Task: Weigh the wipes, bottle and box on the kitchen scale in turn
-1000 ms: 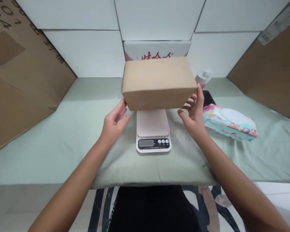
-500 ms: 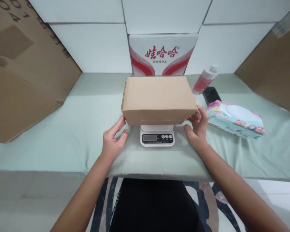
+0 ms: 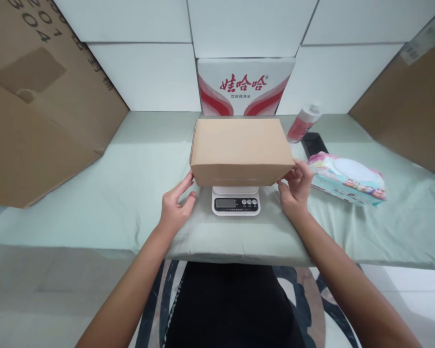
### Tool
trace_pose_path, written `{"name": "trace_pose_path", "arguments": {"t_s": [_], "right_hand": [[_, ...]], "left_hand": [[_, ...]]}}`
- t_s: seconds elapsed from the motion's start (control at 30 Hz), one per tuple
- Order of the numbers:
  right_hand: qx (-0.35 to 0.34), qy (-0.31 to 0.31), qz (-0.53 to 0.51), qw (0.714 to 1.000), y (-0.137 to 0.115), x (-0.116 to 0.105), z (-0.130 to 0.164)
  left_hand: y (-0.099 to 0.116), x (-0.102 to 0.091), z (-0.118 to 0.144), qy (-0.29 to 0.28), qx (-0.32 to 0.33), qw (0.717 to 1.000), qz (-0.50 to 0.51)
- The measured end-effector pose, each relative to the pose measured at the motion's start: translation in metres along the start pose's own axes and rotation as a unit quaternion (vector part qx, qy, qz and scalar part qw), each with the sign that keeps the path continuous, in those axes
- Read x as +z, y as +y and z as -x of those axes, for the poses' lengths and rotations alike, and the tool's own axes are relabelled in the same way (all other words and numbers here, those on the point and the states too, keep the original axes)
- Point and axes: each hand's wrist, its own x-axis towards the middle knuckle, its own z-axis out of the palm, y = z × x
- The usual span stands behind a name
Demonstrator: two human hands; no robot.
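Note:
A closed brown cardboard box sits over a small white kitchen scale, hiding most of its platform. The scale's display and buttons stick out in front; no digits are readable on the screen. At the box's left end, my left hand has its fingertips against the lower front corner, thumb apart from the cardboard. My right hand holds the opposite corner with bent fingers, some tucked out of sight behind or beneath it. The box lies level between both hands.
To the right are a pack of wipes, a dark phone-like object and a white-and-pink bottle. A white-and-red carton stands behind. Large cardboard pieces flank the left and right of the green cloth.
The camera view has shifted slightly. The box's left end sits a little further right over the scale, and both hands keep their places at its ends.

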Motion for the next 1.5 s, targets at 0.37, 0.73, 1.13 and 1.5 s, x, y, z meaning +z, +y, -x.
{"name": "trace_pose_path", "arguments": {"t_s": [0.37, 0.73, 1.13, 1.5], "right_hand": [[0.000, 0.000, -0.001, 1.000, 0.002, -0.002, 0.000], [0.046, 0.146, -0.009, 0.988, -0.010, -0.004, -0.017], [0.108, 0.131, 0.035, 0.985, -0.016, -0.006, -0.020], [0.063, 0.069, -0.032, 0.995, -0.007, -0.006, -0.013]], "left_hand": [[-0.002, 0.000, 0.002, 0.001, -0.014, 1.000, 0.006], [0.000, -0.006, -0.004, 0.103, -0.023, 0.992, 0.072], [0.000, -0.005, -0.006, 0.120, -0.042, 0.988, 0.082], [-0.003, -0.006, -0.002, 0.035, -0.040, 0.997, 0.051]]}}
